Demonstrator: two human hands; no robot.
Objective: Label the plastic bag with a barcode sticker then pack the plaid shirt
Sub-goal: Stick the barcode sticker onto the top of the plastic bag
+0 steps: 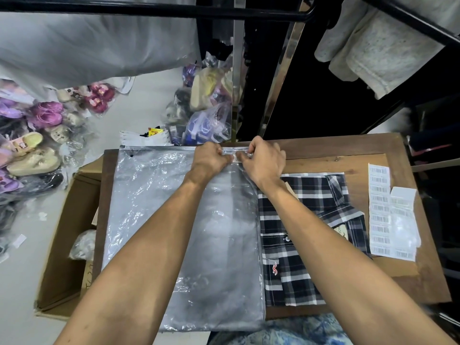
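Note:
A large clear plastic bag with a zip strip along its far edge lies flat on the wooden table. My left hand and my right hand meet at the bag's far right corner, fingertips pinching a small barcode sticker against the plastic below the zip. The folded black-and-white plaid shirt lies to the right of the bag, partly under its edge and under my right forearm.
A sheet of barcode stickers lies at the table's right side. An open cardboard box stands on the floor at the left. Bagged shoes are piled on the floor. Garment racks and hanging grey cloth are overhead.

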